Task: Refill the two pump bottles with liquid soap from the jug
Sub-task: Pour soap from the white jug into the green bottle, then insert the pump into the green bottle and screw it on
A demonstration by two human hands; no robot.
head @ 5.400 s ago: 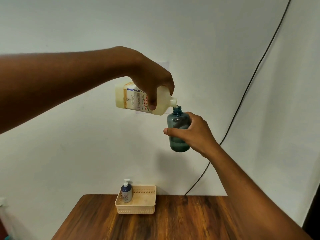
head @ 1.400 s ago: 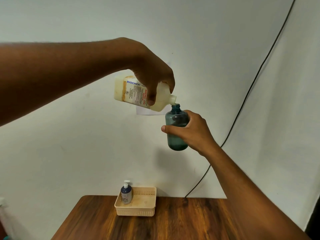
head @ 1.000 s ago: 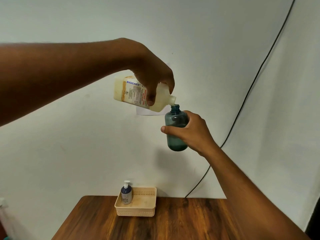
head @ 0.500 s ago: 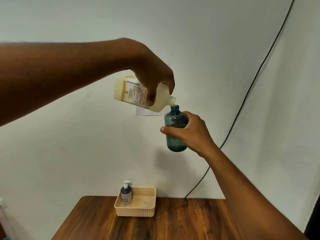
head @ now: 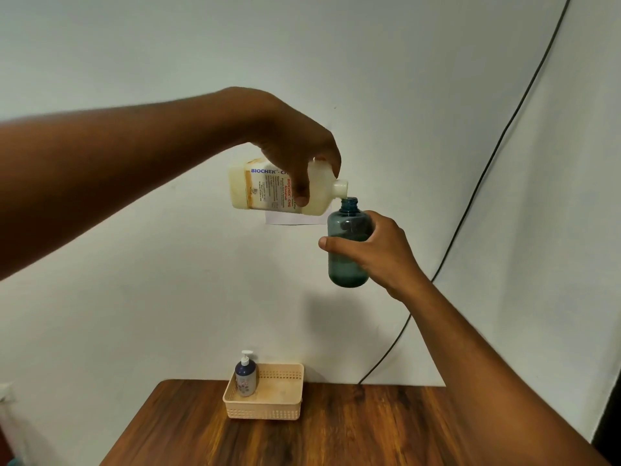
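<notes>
My left hand grips a cream soap jug with a printed label, tipped on its side high above the table. The jug's spout sits just over the open neck of a teal bottle, which has no pump on it. My right hand holds that bottle upright, fingers wrapped round its middle. Darker liquid fills the bottle's lower part. A second bottle, dark blue with a white pump, stands in the left corner of a beige basket on the table.
The wooden table lies far below the hands, against a white wall. A black cable runs down the wall on the right. A white paper patch sticks to the wall behind the jug.
The jug and teal bottle have sunk slightly in view and the jug lies flatter, nearer level. Both grips are the same.
</notes>
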